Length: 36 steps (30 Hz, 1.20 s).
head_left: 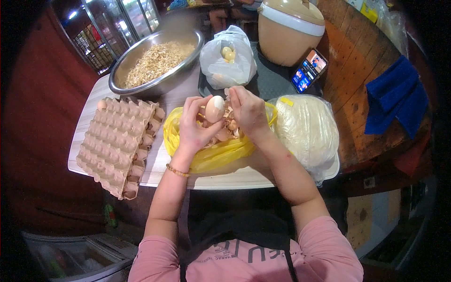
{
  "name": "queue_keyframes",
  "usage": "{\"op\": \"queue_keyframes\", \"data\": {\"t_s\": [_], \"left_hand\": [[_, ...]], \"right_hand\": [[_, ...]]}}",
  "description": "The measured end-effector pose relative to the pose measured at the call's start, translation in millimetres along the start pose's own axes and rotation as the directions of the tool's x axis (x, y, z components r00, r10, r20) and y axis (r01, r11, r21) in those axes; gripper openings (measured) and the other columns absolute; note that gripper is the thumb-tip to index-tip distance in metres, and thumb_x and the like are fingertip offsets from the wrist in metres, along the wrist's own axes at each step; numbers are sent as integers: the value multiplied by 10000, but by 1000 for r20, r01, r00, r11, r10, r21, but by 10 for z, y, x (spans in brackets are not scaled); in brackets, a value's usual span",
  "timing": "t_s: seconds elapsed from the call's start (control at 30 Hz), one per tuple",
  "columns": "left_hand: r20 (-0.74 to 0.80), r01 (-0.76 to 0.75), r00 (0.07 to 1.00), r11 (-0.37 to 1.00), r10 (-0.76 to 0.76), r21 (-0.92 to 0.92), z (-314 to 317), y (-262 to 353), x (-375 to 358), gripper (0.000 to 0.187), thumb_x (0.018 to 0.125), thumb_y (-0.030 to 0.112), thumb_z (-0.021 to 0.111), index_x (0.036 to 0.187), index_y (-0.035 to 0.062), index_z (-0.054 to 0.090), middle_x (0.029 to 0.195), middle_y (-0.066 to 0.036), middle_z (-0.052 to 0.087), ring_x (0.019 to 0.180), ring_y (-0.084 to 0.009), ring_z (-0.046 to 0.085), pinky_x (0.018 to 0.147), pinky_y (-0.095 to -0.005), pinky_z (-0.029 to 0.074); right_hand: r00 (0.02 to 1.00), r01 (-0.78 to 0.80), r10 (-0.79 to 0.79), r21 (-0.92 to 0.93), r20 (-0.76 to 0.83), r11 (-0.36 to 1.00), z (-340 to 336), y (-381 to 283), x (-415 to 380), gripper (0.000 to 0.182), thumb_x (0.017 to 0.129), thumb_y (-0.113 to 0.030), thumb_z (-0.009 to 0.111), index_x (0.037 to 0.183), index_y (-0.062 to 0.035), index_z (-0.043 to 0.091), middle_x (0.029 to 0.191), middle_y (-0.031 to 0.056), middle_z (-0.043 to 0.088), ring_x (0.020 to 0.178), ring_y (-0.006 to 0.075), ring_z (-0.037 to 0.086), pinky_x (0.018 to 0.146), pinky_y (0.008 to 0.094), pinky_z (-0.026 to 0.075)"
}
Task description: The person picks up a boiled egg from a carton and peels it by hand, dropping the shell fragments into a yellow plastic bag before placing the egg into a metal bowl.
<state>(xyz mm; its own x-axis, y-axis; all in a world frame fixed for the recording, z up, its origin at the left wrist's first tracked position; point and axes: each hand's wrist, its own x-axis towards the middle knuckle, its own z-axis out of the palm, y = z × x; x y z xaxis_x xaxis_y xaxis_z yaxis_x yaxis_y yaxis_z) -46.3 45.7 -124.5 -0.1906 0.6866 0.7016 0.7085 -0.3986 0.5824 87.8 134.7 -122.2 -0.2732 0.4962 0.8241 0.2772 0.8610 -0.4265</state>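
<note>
My left hand [192, 123] holds a partly peeled egg [215, 110], with white showing at its upper right and brown shell on the rest. Just right of the egg, my right hand [247, 111] pinches a small pale piece, perhaps shell, between thumb and finger. Both hands are over an open yellow plastic bag [206, 161] with broken brown shells [229, 130] in it. Beyond them stands a white plastic bag [226, 74], open at the top, with several peeled eggs [228, 54] visible inside.
Stacked egg trays [112, 141] lie at the left, one egg [102, 105] in a corner. Behind are a metal bowl [157, 66] of sprouts, a beige container [291, 33] and a phone [310, 70]. A filled clear bag [307, 131] and blue cloth [394, 96] are right.
</note>
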Motion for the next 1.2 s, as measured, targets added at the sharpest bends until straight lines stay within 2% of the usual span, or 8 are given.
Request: {"op": "queue_keyframes", "data": {"t_s": [0.27, 0.37, 0.5, 0.57, 0.67, 0.97, 1.03, 1.2], "left_hand": [[-15, 34, 999, 997, -35, -74, 5, -10, -21, 547, 624, 60, 798, 1128, 34, 589, 1019, -60, 538, 787, -119, 567, 625, -226, 486], [-24, 9, 1000, 999, -10, -33, -4, -43, -21, 545, 631, 41, 794, 1133, 27, 581, 1013, -42, 530, 819, -99, 565, 653, -212, 487], [-21, -6, 1000, 999, 5, -50, -22, -9, -12, 552, 633, 48, 808, 1133, 16, 578, 1013, -48, 532, 817, -103, 570, 663, -218, 495], [-16, -5, 1000, 999, 4, -49, -14, 1, -17, 558, 631, 49, 814, 1135, 13, 576, 1017, -52, 533, 815, -104, 570, 665, -220, 498], [-64, -50, 997, 996, 45, -77, 14, -19, -16, 533, 619, 73, 822, 1101, 16, 601, 992, -85, 555, 726, -111, 566, 570, -210, 488], [-31, 9, 999, 988, -14, -153, -17, -2, -5, 549, 637, 29, 791, 1149, 12, 593, 1047, -86, 553, 778, -123, 593, 634, -222, 527], [92, 104, 992, 956, -81, -274, -43, -33, -8, 572, 705, -18, 753, 1233, 7, 533, 1165, -64, 513, 969, -136, 603, 753, -229, 531], [152, 240, 970, 825, -188, -512, -48, -114, -1, 569, 747, -55, 692, 1274, -10, 484, 1191, -90, 537, 983, -157, 624, 767, -242, 538]], "right_hand": [[968, -241, 196, 373, 155, 896, -26, -246, -18, 169, 895, -164, 586, 904, 3, 615, 820, 176, 627, 754, 355, 620, 673, 396, 489], [989, -142, 118, 376, 84, 916, 37, -168, -37, 193, 924, -160, 564, 978, 13, 629, 842, 152, 649, 716, 258, 642, 653, 322, 501], [992, -116, 94, 324, 82, 939, 31, -155, -58, 161, 919, -124, 558, 973, 15, 618, 840, 166, 640, 732, 305, 643, 655, 338, 504], [998, -50, 44, 167, 35, 985, 51, -158, -79, 118, 909, -89, 560, 942, 16, 604, 831, 182, 629, 746, 353, 632, 646, 372, 504], [1000, -11, 11, 99, -5, 995, 59, -154, -79, 78, 898, -64, 565, 915, 9, 587, 818, 185, 622, 741, 371, 624, 629, 395, 500], [998, 44, -45, -13, -48, 999, -33, -137, 0, 65, 866, -47, 535, 920, -20, 559, 770, 151, 589, 711, 335, 620, 614, 410, 506], [999, -2, 3, 24, -39, 1000, -27, -110, -1, 58, 870, -51, 536, 914, -22, 560, 773, 151, 592, 707, 333, 621, 613, 412, 505], [996, -75, 79, 117, -28, 990, -42, -24, 14, 95, 927, -103, 549, 921, -14, 585, 727, 157, 614, 621, 294, 648, 563, 367, 497]]}}
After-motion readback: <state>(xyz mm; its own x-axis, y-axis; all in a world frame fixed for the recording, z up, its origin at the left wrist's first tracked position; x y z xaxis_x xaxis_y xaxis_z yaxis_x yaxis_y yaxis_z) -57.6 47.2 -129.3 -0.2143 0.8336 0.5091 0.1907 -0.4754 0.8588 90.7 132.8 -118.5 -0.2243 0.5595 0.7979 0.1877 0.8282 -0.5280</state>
